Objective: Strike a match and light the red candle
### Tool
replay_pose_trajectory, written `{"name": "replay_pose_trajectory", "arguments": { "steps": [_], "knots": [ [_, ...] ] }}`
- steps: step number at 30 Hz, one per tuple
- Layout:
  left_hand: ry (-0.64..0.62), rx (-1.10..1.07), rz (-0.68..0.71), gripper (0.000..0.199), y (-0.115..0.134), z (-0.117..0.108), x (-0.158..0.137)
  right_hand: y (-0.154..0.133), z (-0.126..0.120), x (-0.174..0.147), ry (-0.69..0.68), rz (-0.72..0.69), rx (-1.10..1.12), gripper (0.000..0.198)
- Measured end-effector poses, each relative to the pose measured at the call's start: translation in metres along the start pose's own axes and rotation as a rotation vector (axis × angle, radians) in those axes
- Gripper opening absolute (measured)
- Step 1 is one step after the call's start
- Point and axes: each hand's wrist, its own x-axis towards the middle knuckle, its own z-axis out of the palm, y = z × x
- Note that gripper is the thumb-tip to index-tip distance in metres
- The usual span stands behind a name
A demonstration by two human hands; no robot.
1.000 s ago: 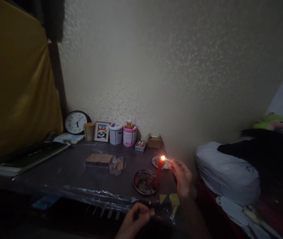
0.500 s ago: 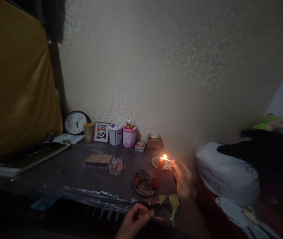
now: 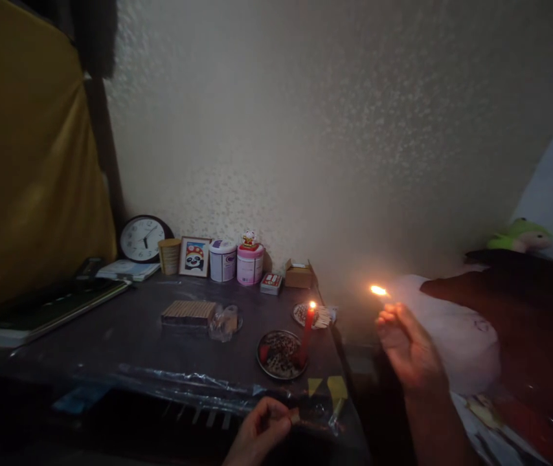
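Note:
A burning match [image 3: 385, 295] is pinched in my right hand [image 3: 411, 353], off the table's right edge; its flame looks smeared by motion. To its left a lit red candle [image 3: 309, 323] stands on the right side of a round dark-patterned dish [image 3: 276, 362]. Behind the candle, several loose matchsticks [image 3: 324, 317] lie beside a small patterned dish [image 3: 300, 313]. My left hand [image 3: 263, 430] is closed at the table's front edge, pinching a small flat brownish piece [image 3: 294, 415] whose kind I cannot make out.
Stacked matchboxes or similar small blocks [image 3: 188, 314] sit by a crumpled plastic bag [image 3: 223, 323]. Along the wall stand a clock [image 3: 144, 239], panda picture [image 3: 195, 257], two tins [image 3: 250, 265] and an open cardboard box [image 3: 298, 274]. Yellow pieces [image 3: 337, 387] lie near the front edge.
My right hand has moved right with the burning match, away from the candle. The candle now burns with its own flame. My left hand stays nearly in place.

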Motion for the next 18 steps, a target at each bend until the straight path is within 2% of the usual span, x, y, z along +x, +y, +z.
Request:
{"name": "replay_pose_trajectory", "arguments": {
  "steps": [2, 3, 4, 6, 9, 13, 16, 18],
  "knots": [
    [-0.001, -0.006, -0.013, 0.039, 0.001, 0.001, 0.0, -0.006, -0.012, 0.004, -0.049, -0.066, -0.06, 0.022],
    [0.001, -0.014, -0.024, 0.039, 0.001, 0.002, 0.0, -0.005, -0.019, 0.007, -0.052, -0.099, -0.164, 0.023],
    [0.006, -0.018, -0.03, 0.039, 0.001, 0.002, 0.0, -0.002, -0.027, 0.011, -0.031, -0.106, -0.299, 0.026],
    [0.003, -0.01, -0.022, 0.038, 0.002, 0.003, -0.001, 0.003, -0.04, 0.019, 0.022, -0.107, -0.408, 0.024],
    [-0.028, -0.019, -0.022, 0.035, 0.005, 0.005, -0.003, 0.001, -0.053, 0.026, 0.067, -0.121, -0.412, 0.024],
    [-0.037, -0.059, -0.055, 0.036, 0.005, 0.007, -0.003, -0.008, -0.061, 0.029, 0.023, -0.144, -0.352, 0.028],
    [-0.017, -0.029, -0.044, 0.038, 0.002, 0.008, 0.0, 0.005, -0.069, 0.031, 0.018, -0.108, -0.421, 0.037],
    [-0.018, -0.003, -0.048, 0.038, 0.001, 0.008, 0.0, 0.017, -0.074, 0.032, 0.044, -0.073, -0.472, 0.036]
  ]
}}
